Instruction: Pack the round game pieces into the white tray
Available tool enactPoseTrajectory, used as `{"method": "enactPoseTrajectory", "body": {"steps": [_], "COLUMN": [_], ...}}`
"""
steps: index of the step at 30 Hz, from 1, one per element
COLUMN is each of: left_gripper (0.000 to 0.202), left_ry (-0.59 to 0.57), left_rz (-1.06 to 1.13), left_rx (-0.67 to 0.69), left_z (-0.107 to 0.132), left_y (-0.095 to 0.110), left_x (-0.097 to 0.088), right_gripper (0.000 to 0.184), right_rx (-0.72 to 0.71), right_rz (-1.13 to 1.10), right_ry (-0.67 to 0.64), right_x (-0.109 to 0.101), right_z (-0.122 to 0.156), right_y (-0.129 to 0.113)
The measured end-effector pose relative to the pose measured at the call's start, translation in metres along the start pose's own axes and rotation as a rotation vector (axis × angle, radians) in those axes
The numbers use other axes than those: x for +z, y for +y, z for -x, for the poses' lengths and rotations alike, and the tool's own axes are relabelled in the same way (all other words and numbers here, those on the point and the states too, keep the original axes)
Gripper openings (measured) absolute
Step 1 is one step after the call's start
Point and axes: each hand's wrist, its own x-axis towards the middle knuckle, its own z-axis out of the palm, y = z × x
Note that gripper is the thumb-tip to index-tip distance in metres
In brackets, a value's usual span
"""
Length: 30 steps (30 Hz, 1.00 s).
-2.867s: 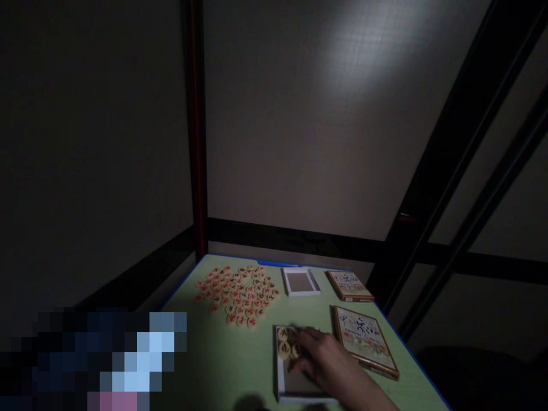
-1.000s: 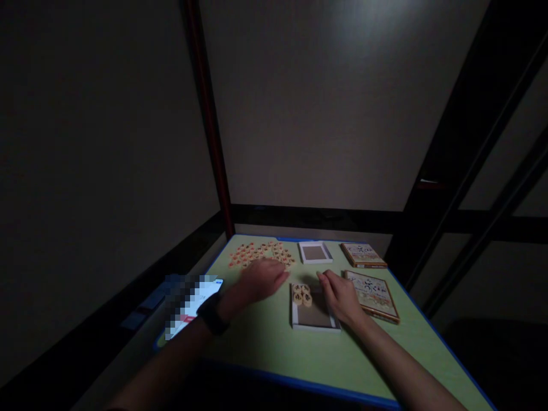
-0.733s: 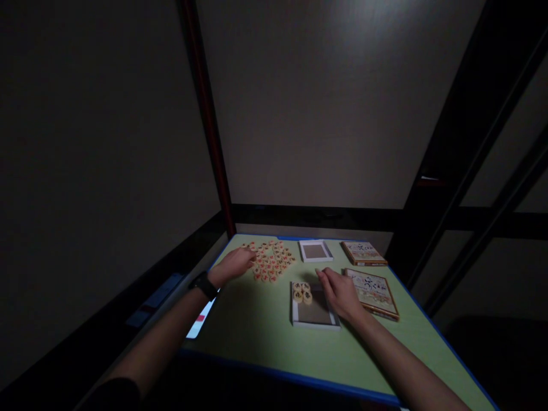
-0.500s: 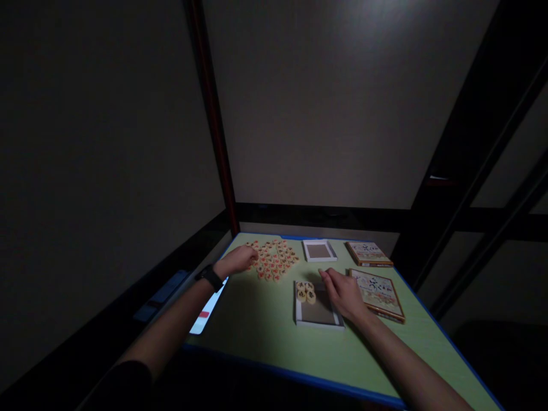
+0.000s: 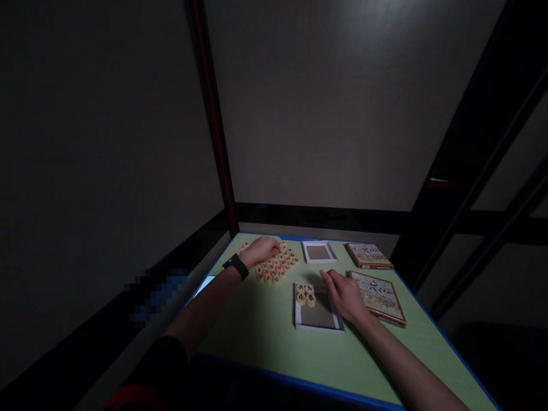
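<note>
My left hand (image 5: 262, 250), with a dark watch on its wrist, is over the far part of a spread of round Chinese chess pieces (image 5: 274, 268) with red and black characters. Its fingers are curled, and whatever they hold is hidden. My right hand (image 5: 343, 292) hovers at the back right of the nearer shallow white box (image 5: 319, 328), thumb and fingers pinched together. Anything between them is too small to make out. Several chess pieces with black characters (image 5: 305, 294) sit in that box's back left corner.
A second white tray (image 5: 319, 253) lies farther back. Two printed box lids (image 5: 369, 255) (image 5: 379, 297) lie along the right side of the green, blue-edged table (image 5: 265, 337). A lit screen (image 5: 204, 285) shows partly behind my left forearm. Walls stand behind and to the left.
My left hand has moved to the right and slightly away from me, from the left edge of the chess pieces to over their far part. The right hand has hardly moved.
</note>
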Motion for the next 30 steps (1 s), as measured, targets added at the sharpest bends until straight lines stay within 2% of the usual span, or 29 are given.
{"method": "enactPoseTrajectory", "body": {"steps": [4,8,22,27,30], "left_gripper": [0.015,0.017,0.018,0.022,0.023], "left_ry": [-0.044,-0.076,-0.143,-0.076,0.053], "left_rz": [-0.012,-0.129,-0.102,-0.041,0.199], "left_rx": [0.080,0.046,0.028,0.028,0.000], "left_z": [-0.009,-0.012,-0.016,-0.011,-0.005], "left_y": [0.026,0.046,0.053,0.056,0.063], "left_x": [0.011,0.019,0.026,0.020,0.027], "right_gripper": [0.059,0.060,0.058,0.050,0.032], "right_rx": [-0.001,-0.012,-0.059,-0.068,-0.097], "right_rz": [0.014,0.047,0.055,0.019,-0.066], "right_ry": [0.001,-0.003,0.019,0.035,0.081], "right_x": [0.000,-0.001,-0.001,0.001,0.003], "right_z": [0.000,0.000,0.000,0.000,0.000], "right_y": [0.000,-0.001,-0.003,0.001,0.001]}}
